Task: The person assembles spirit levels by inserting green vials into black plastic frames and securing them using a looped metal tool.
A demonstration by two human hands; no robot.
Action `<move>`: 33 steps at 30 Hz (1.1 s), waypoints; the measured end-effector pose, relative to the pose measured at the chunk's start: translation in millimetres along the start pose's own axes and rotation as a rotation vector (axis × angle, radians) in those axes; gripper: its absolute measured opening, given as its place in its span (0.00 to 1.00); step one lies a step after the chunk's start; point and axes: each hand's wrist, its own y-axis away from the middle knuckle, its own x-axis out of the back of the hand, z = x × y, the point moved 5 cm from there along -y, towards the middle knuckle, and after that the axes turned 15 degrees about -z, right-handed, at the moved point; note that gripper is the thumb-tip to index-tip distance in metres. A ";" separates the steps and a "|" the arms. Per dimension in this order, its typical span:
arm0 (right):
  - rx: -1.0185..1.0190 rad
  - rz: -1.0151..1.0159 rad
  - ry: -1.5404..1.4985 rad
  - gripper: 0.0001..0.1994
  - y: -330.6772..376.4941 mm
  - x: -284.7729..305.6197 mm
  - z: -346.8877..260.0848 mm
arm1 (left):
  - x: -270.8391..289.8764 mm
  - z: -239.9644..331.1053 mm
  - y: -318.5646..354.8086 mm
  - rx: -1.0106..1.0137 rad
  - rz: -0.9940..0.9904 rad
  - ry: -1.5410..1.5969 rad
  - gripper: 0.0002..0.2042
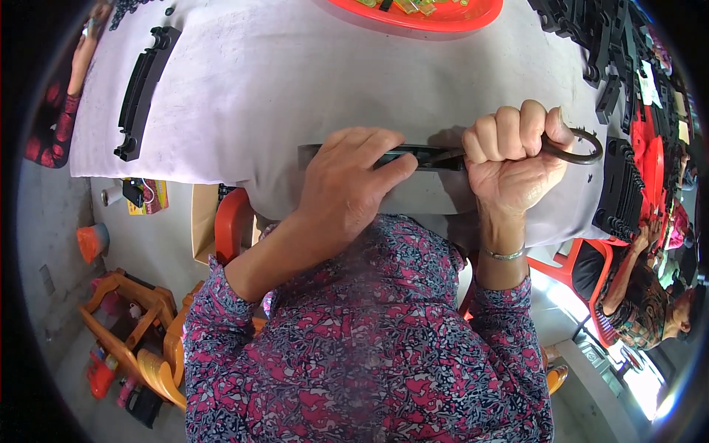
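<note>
While my left hand presses flat on a long black strip at the near edge of the desk, my right hand is clenched in a fist around the handles of dark metal shears. One curved loop of the handles juts out to the right of my knuckles; the blades point left and meet the strip just beside my left fingertips. My left grip is not closed: the fingers lie spread over the strip, holding it down against a grey block under it. A silver bangle sits on my right wrist.

Farther off on the white cloth of the desk, a stack of black parts lies at the far left, well apart from my hands. A red tray sits at the far edge, with yellowish bits in it. More black parts are piled just right of my fist, and others crowd the far right corner. Another person sits at lower right on a red chair.
</note>
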 end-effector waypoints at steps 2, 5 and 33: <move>-0.001 -0.002 0.002 0.23 -0.6 -1.3 0.5 | 0.3 -0.3 0.0 -0.001 -0.003 0.014 0.14; -0.002 0.007 0.001 0.24 -1.2 -2.6 2.1 | -1.0 -1.7 -0.3 0.002 -0.018 0.032 0.15; -0.023 -0.049 0.063 0.24 1.0 -0.4 9.1 | -7.8 -4.4 0.6 -0.036 0.014 -0.023 0.13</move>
